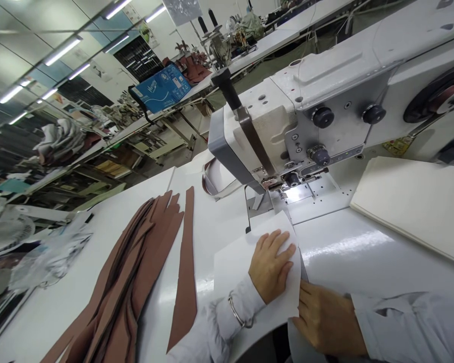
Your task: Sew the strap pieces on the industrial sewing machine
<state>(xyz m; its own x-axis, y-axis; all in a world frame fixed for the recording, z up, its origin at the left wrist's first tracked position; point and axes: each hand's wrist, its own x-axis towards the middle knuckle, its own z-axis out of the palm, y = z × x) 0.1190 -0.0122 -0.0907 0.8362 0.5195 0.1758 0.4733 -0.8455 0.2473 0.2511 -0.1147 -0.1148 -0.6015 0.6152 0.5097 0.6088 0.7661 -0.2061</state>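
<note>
A white sheet of material (249, 262) lies on the white sewing table (344, 257), its far end reaching the presser foot (269, 184) of an industrial sewing machine (287, 116). My left hand (270, 264) presses flat on the sheet, with a metal bangle at its wrist. My right hand (327, 317) sits at the sheet's near right edge, fingers on that edge. A dark layer may lie beneath the sheet, mostly hidden. Long tapered reddish-brown strips (136, 267) lie left of my hands, with a single strip (185, 272) nearest them.
A folded cream material stack (412, 206) lies right of the machine. A curled brown-edged strip (214, 180) sits behind the needle area. A crumpled plastic bag (49, 257) lies beyond the table's left edge. Other sewing stations and a blue box (161, 88) stand behind.
</note>
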